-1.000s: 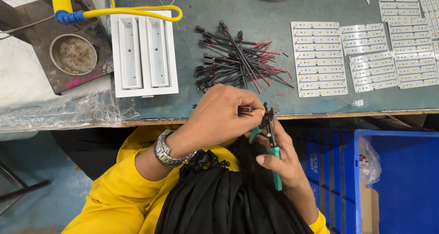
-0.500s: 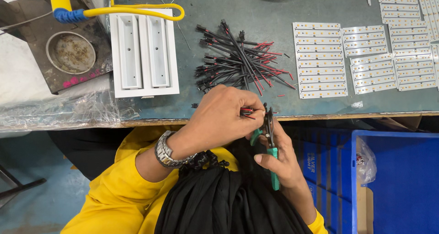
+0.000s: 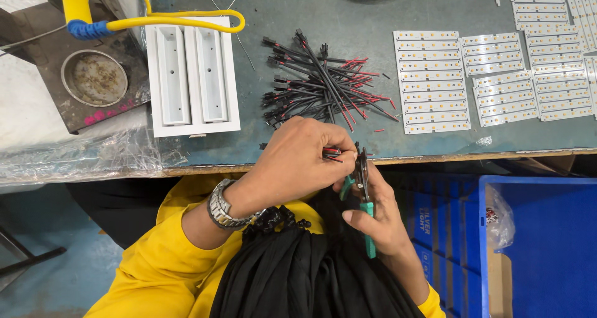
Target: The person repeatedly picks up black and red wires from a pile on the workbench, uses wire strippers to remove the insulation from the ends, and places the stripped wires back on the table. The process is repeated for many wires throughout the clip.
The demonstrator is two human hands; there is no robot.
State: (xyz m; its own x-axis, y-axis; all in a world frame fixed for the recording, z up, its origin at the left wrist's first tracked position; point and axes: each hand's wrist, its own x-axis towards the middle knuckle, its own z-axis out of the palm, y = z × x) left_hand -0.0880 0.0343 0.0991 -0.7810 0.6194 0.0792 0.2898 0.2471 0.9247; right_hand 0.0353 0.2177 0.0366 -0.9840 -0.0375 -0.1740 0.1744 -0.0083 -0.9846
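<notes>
So there's a short red and black wire piece [image 3: 331, 152] pinched in the left hand [image 3: 298, 162], fingers closed tight around it, right at the near edge of the bench [image 3: 298, 7]. The bare end of it pokes out toward the jaws of a pair of green-handled pliers [image 3: 362, 197], which the right hand [image 3: 379, 215] has wrapped up in its grip, fingers curled around the handles. The tool stands pretty much upright, head at the wire, handles pointing back toward the person's lap. Can't tell if the jaws are actually biting the wire or just next to it.

Just beyond the hands there's a messy heap of the same red and black wires [image 3: 323, 85] on the bench. Left of that sits a white two-slot fixture housing [image 3: 193, 75] with a yellow cable [image 3: 186, 23] looped over it. To the right, rows of white LED strip boards [image 3: 432, 82]. A blue bin [image 3: 547, 243] sits below the bench edge on the right. There's a metal watch [image 3: 222, 206] on the left wrist.
</notes>
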